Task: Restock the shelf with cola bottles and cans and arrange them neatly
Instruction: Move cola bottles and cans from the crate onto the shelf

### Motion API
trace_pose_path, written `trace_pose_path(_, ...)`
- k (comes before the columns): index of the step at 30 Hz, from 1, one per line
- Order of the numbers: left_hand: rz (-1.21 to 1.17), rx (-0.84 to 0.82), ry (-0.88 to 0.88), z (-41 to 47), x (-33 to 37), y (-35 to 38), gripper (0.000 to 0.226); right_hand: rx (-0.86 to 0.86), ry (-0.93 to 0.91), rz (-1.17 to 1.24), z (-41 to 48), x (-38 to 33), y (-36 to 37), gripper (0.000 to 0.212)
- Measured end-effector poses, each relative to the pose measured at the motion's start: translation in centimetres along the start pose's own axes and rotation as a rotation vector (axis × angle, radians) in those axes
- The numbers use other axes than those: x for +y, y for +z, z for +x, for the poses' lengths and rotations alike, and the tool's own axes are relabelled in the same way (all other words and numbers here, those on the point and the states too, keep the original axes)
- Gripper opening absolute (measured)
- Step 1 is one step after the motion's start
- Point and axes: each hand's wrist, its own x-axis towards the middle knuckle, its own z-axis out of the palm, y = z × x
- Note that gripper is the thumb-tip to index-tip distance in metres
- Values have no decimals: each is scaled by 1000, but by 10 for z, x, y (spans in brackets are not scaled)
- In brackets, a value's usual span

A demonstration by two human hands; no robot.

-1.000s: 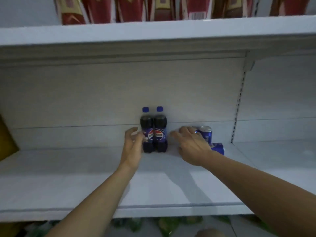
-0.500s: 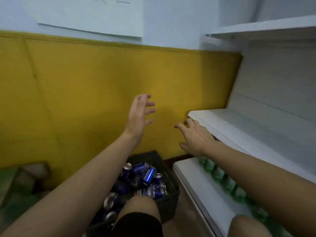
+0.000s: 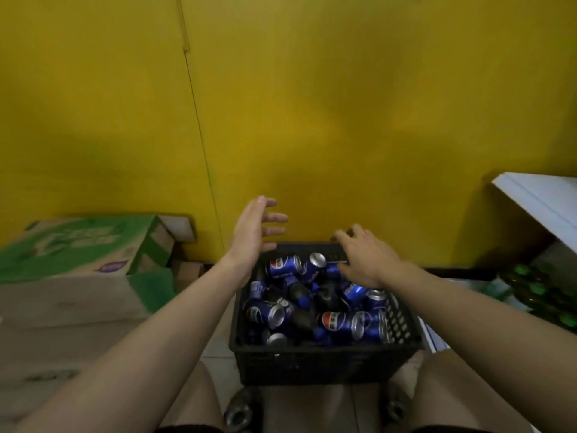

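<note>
A black plastic crate (image 3: 321,364) stands on the floor between my knees. It holds several blue cola cans (image 3: 282,266) and dark cola bottles (image 3: 299,292) lying jumbled. My left hand (image 3: 254,234) hovers above the crate's far left corner, fingers spread, holding nothing. My right hand (image 3: 365,257) hangs palm down over the crate's far right side, fingers apart and empty, just above the cans. A corner of the white shelf (image 3: 537,198) shows at the right edge.
A yellow wall (image 3: 312,120) rises right behind the crate. Green and brown cardboard boxes (image 3: 81,254) are stacked at the left. Green bottles (image 3: 537,289) stand under the shelf at the right.
My view has swung from the shelf with two bottles and cans down to the crate. Both hands left the shelf items and now hover empty over the crate.
</note>
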Motion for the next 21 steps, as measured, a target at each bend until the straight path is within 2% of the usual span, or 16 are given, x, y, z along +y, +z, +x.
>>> trace_pose_path(5,194,-62,-126,56,-77,8,28,-132,-22,101,43,12,68,66)
trace_pose_path(7,392,-170,-114,79,-122,4,21,-150,-4,163,57,15,104,66)
trace_pose_path(10,781,-523,2,109,-169,-1,45,-234,27,265,71,11,157,59)
trace_pose_path(14,910,-634,-18,129,-202,-2,54,-306,-18,371,103,-20,184,57)
trace_pose_path(16,1051,-813,-107,130,-227,-9,63,-380,-18,432,117,-37,190,59)
trace_pose_path(18,1271,-995,-183,126,-249,-15,84,-475,-11,409,122,-51,202,66)
trace_pose_path(21,1501,-1034,-123,130,-264,-20,107,-544,67,322,124,-65,222,96)
